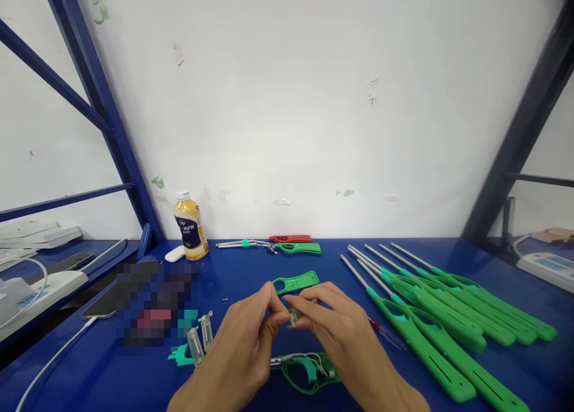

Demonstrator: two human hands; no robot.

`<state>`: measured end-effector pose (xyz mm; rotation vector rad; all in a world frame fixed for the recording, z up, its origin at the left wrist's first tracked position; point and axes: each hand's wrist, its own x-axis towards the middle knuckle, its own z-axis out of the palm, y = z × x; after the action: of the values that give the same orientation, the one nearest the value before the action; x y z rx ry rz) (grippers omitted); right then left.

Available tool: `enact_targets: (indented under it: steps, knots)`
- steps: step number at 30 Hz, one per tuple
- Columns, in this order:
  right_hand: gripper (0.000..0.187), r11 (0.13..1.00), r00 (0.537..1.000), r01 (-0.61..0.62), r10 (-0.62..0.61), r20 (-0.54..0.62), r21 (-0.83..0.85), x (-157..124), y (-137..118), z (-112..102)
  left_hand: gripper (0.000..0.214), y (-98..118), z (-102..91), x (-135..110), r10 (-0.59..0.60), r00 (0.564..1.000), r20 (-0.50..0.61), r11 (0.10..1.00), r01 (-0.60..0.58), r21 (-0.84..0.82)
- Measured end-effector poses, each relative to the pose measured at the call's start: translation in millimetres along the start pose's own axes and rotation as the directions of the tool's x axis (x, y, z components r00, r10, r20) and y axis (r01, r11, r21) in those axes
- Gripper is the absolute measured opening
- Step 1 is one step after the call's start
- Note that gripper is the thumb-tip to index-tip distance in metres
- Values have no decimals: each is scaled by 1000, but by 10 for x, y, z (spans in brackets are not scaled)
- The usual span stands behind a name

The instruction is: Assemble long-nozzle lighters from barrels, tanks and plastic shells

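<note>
Both hands meet over the middle of the blue table. My right hand is closed on a small translucent part, mostly covered by fingers. My left hand pinches at the near end of the same part; its exact kind is hidden. Below them lies an open green lighter casing half with a teal trigger, a metal tube and white wires in it. Another green casing half lies just beyond my fingers. Left of my left hand are clear fuel tanks and teal plastic pieces.
Several green long-neck lighters lie at the right, beside a screwdriver. Behind are metal tubes with wires and red and green casings. A yellow bottle and a phone with a cable are at left.
</note>
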<state>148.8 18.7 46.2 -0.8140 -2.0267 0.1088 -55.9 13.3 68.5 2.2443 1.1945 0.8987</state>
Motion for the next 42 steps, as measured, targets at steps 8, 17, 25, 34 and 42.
enact_targets:
  steps: [8,17,25,34,42]
  knots:
    - [30,999,999,40,-40,4,-23,7,-32,4,35,-19,-191,-6,-46,985,168,993,63,-98]
    - [21,1000,1000,27,-27,2,6,16,-62,-12,40,-10,-213,29,38,993,111,993,-26,-115]
    - [24,998,1000,9,-10,17,64,8,-79,-42,34,-34,-95,6,184,982,-44,983,-185,-20]
    - [40,994,998,-14,7,61,112,14,-90,-79,39,75,-22,19,214,970,-119,974,-220,-43]
    - [21,994,994,-96,93,59,45,-4,22,-176,49,-2,-18,86,12,993,-118,995,-23,-92]
